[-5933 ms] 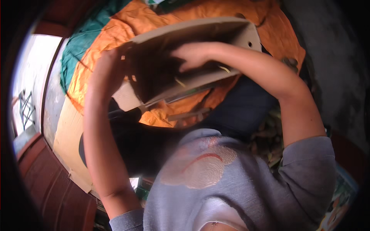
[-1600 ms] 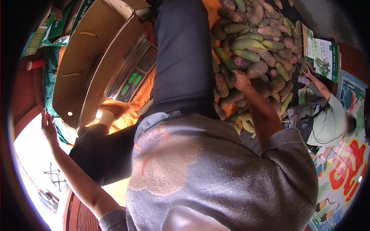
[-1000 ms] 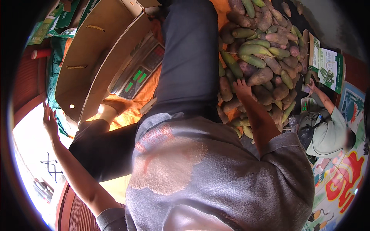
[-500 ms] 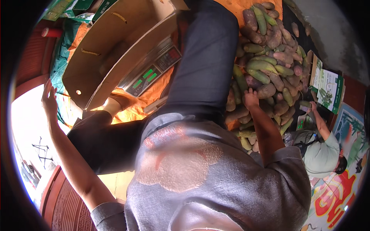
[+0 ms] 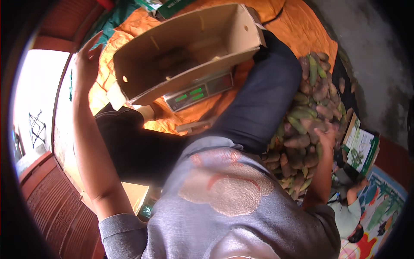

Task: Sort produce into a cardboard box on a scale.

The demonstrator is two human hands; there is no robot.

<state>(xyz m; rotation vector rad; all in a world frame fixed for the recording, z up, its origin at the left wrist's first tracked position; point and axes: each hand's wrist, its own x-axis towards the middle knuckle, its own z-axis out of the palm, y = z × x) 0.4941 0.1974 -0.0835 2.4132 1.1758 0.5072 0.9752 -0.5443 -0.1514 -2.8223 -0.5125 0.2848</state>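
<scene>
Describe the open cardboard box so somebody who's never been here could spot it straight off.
Start with the orange sheet. There, right of the person's left hand, a long cardboard box partly covers a scale with lit green displays. Its plain brown walls, with a round hole in each end, set it apart from the green-and-white cartons.

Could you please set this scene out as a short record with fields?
Left hand: left hand raised left of the cardboard box, open
Right hand: right hand at the vegetable pile; grip unclear
Vegetables: elongated, green and purplish-brown
Box: open-topped, its interior shadowed
Scale: scale partly under the box, display lit green
Ground cover: orange sheet
Nearby: another person's hand, far right
</scene>
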